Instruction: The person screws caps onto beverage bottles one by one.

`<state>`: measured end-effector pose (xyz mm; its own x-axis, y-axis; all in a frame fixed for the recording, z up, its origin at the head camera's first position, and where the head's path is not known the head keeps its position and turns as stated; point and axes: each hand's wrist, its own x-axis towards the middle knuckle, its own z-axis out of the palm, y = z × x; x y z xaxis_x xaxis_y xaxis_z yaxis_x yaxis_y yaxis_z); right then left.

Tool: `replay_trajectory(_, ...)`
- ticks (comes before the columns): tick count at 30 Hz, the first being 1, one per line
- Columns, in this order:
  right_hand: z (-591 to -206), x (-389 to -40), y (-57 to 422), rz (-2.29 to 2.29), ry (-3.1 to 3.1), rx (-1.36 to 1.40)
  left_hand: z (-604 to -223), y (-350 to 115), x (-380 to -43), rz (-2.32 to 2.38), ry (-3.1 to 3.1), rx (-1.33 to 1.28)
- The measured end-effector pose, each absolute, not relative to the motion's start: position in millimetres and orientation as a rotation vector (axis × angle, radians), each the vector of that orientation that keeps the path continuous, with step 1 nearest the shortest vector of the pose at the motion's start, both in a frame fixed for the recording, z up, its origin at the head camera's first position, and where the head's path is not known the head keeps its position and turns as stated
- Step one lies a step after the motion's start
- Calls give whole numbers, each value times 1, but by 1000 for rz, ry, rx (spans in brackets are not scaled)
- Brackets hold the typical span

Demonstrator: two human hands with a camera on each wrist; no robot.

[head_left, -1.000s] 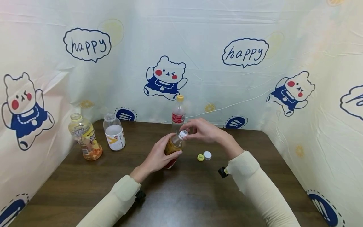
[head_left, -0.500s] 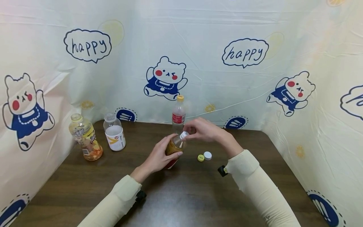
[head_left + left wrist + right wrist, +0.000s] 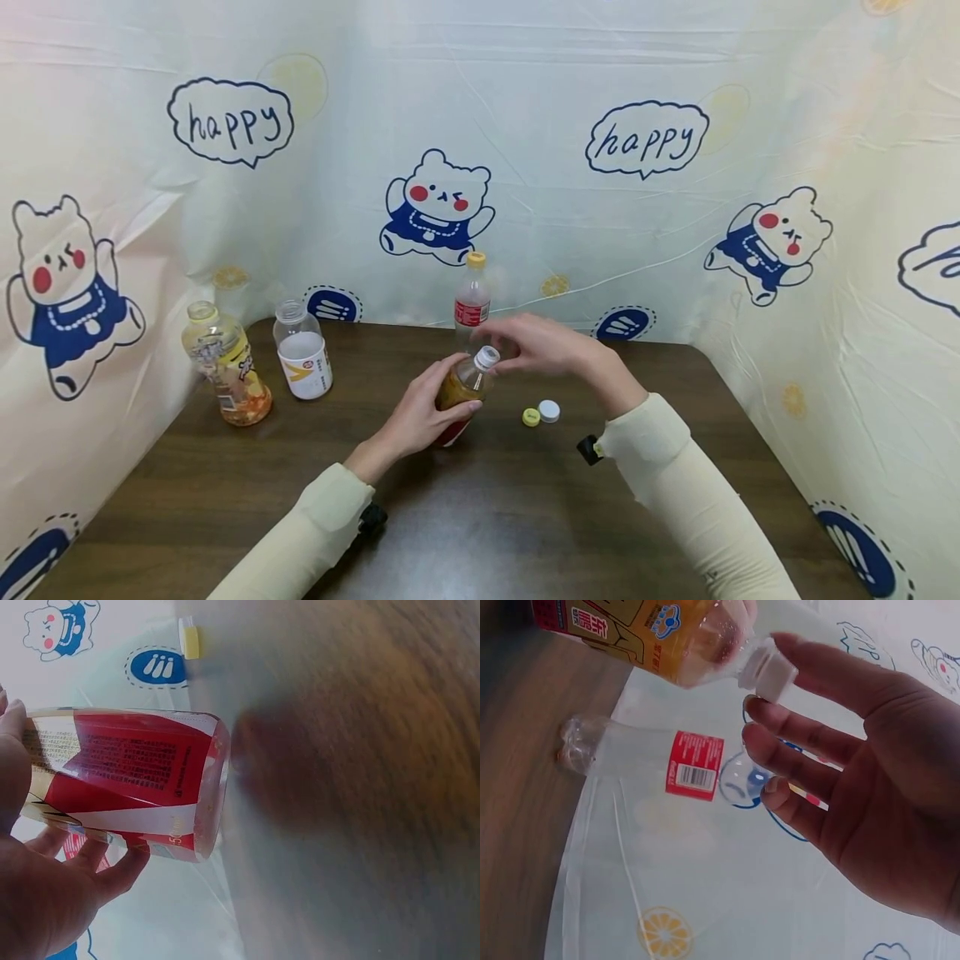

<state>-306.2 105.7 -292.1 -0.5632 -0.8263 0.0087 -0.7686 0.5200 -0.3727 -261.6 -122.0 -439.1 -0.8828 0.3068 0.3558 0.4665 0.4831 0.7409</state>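
Observation:
A drink bottle (image 3: 459,390) with a gold and red label leans slightly in front of me. My left hand (image 3: 416,408) grips it round the label. On its neck sits a white bottle cap (image 3: 772,671). My right hand (image 3: 543,346) is at this cap, its fingers loosely spread. In the right wrist view the thumb (image 3: 829,671) lies against one side of the cap, and the index fingertip is close to the other side. The left wrist view shows the red lower label and the bottle's base near the table; contact is unclear.
Behind the held bottle stands a clear bottle (image 3: 472,312) with a red label and yellow cap. A yellow cap (image 3: 531,417) and a white cap (image 3: 549,411) lie on the table (image 3: 480,517). Two uncapped bottles, one yellow-labelled (image 3: 228,362) and one white-labelled (image 3: 303,354), stand at left.
My right fingers have loosened and drawn slightly off the white cap, leaving more of it visible. My left hand and the bottle stay nearly in place.

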Motion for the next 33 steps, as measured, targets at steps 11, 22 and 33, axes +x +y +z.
replay_trajectory(11, -301, -307, 95, -305, 2818, -1196, -439, -120, -260, -1350, -2574, -671)
replay_trajectory(22, -285, -303, 108, -448, 2702, -1228, -439, -121, -260, -1358, -2559, -660)
replay_trajectory(33, -293, -303, 103, -518, 2580, -1315, -439, -121, -259, -1354, -2576, -656)
